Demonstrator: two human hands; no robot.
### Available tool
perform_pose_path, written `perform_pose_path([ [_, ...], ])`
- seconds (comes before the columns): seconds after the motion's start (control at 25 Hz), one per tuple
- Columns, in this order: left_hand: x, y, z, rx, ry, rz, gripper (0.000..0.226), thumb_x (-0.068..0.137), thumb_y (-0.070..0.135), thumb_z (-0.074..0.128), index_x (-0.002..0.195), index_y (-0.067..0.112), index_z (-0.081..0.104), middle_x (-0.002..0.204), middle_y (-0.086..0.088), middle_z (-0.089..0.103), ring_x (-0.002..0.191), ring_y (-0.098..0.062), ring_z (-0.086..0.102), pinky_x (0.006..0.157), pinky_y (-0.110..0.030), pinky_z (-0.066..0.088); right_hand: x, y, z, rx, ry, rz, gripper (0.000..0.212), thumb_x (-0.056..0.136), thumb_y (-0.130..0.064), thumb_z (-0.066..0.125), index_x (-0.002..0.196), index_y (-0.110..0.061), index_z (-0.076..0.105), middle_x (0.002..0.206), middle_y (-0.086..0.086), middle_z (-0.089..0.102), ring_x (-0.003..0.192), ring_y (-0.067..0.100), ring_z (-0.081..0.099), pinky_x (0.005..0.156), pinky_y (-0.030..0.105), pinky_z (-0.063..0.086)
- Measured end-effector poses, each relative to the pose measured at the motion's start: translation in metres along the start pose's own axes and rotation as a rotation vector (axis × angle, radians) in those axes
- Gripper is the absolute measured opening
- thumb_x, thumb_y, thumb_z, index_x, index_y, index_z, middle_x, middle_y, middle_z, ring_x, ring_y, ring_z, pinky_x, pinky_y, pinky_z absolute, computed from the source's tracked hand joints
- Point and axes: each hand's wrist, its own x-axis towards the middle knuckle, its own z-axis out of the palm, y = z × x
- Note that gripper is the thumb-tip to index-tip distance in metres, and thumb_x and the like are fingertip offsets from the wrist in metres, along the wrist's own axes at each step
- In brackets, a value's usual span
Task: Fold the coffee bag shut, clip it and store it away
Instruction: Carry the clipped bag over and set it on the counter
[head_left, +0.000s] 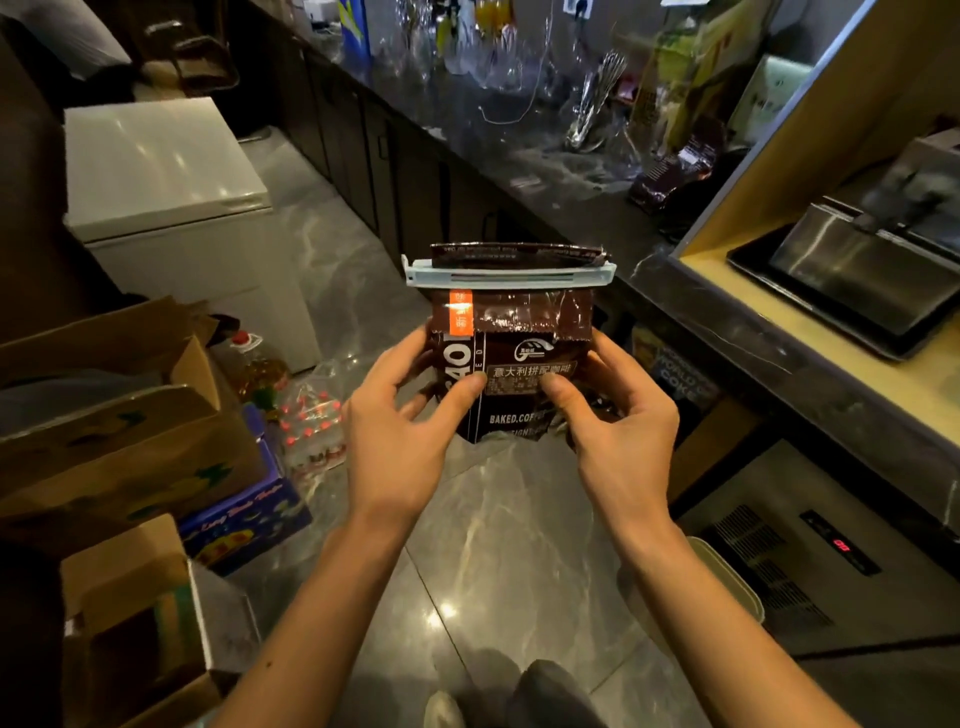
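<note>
A person is standing in a dim kitchen aisle, holding a dark brown coffee bag (511, 364) upright in front of their body with both bare hands. The left hand (400, 421) is gripping the bag's left edge, its thumb pressing flat on the front label and its fingers curling behind. The right hand (618, 421) is mirroring it on the bag's right edge, thumb on the front, fingers wrapping around the back. The top of the bag is folded over, and a pale blue clip (511, 275) is clamping straight across the fold, wider than the bag on both sides. To the right of the bag, a dark marble counter (727, 332) is running away into the distance. To the left of the bag, open cardboard boxes (119, 415) are sitting on the grey floor (509, 545), with a white chest freezer (171, 197) beyond them.
</note>
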Motion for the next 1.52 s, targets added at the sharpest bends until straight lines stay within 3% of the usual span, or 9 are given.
perform_pose_path([
  [0.36, 0.129, -0.046, 0.03, 0.013, -0.02, 0.041, 0.053, 0.083, 0.017, 0.075, 0.133, 0.016, 0.058, 0.124, 0.001, 0.065, 0.116, -0.007, 0.062, 0.093, -0.037, 0.056, 0.118, 0.053, 0.054, 0.037, -0.02, 0.015, 0.046, 0.084, -0.015, 0.074, 0.128, -0.019, 0.062, 0.117, -0.012, 0.069, 0.111, -0.002, 0.063, 0.094, 0.023, 0.052],
  [0.52, 0.199, -0.064, 0.065, 0.044, -0.025, 0.047, 0.053, 0.083, 0.018, 0.076, 0.133, 0.016, 0.058, 0.124, 0.0, 0.066, 0.116, -0.01, 0.063, 0.095, -0.039, 0.055, 0.191, 0.086, 0.069, 0.077, -0.032, 0.043, 0.046, 0.085, -0.013, 0.072, 0.129, -0.018, 0.061, 0.118, -0.009, 0.069, 0.112, 0.0, 0.063, 0.086, 0.011, 0.05],
  [0.76, 0.303, -0.076, 0.119, 0.081, -0.046, 0.078, 0.056, 0.081, 0.02, 0.077, 0.133, 0.018, 0.058, 0.123, 0.002, 0.067, 0.116, -0.006, 0.062, 0.094, -0.036, 0.056, 0.297, 0.114, 0.08, 0.136, -0.016, 0.055, 0.042, 0.085, -0.005, 0.071, 0.121, -0.026, 0.063, 0.11, -0.019, 0.068, 0.108, -0.003, 0.064, 0.084, 0.007, 0.048],
  [0.88, 0.346, -0.086, 0.137, 0.082, -0.047, 0.08, 0.056, 0.081, 0.02, 0.078, 0.133, 0.019, 0.058, 0.122, 0.003, 0.067, 0.113, -0.003, 0.063, 0.092, -0.037, 0.056, 0.337, 0.127, 0.089, 0.15, 0.017, 0.079, 0.045, 0.085, -0.003, 0.071, 0.124, -0.022, 0.063, 0.11, -0.018, 0.069, 0.106, -0.003, 0.065, 0.083, 0.007, 0.049],
  [1.24, 0.493, -0.149, 0.165, 0.03, -0.173, 0.096, 0.056, 0.081, 0.021, 0.078, 0.133, 0.02, 0.059, 0.121, 0.004, 0.068, 0.112, -0.004, 0.064, 0.094, -0.038, 0.055, 0.447, 0.175, 0.155, 0.067, 0.145, 0.118, 0.046, 0.085, -0.002, 0.07, 0.129, -0.01, 0.06, 0.115, -0.008, 0.068, 0.109, -0.003, 0.064, 0.08, 0.005, 0.048],
  [1.52, 0.624, -0.186, 0.162, -0.127, -0.369, 0.032, 0.057, 0.082, 0.015, 0.077, 0.135, 0.018, 0.056, 0.125, -0.001, 0.067, 0.118, -0.012, 0.063, 0.096, -0.04, 0.054, 0.525, 0.188, 0.233, -0.019, 0.285, 0.125, 0.047, 0.086, -0.001, 0.069, 0.131, -0.007, 0.059, 0.12, -0.001, 0.069, 0.109, -0.003, 0.064, 0.081, 0.007, 0.049],
])
